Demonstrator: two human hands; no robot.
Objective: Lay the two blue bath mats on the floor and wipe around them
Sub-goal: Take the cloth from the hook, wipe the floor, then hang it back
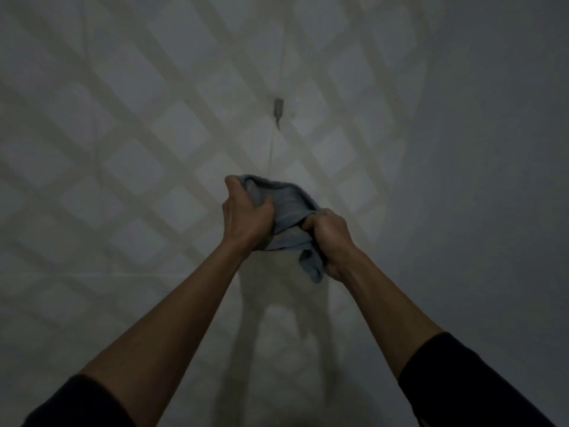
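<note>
I see a bunched blue cloth point(288, 217) held up in front of me, between both hands and clear of any surface; whether it is one of the bath mats or a wiping cloth I cannot tell, since it is crumpled and the light is dim. The left hand point(246, 215) grips its left side, fingers curled into the folds and hidden behind the fabric, only the back of the hand and the thumb side showing. The right hand point(331, 241) clenches the cloth's lower right part, its knuckles toward me; a loose corner of the cloth hangs down just left of that hand's wrist. Both forearms reach up from the bottom edge, dark sleeves point(471, 383) cut off by the frame.

Behind the cloth is a pale wall point(123, 149), crossed by a lattice of diagonal shadow bands. Above the cloth, a small grey fitting point(278, 107) sits on the wall, with a thin line running down from it toward the cloth; what it is stays too blurred to name. Below the cloth the shadow of my arms falls on the wall. To the right of the cloth, a second, darker wall plane point(498, 149) meets the first.
</note>
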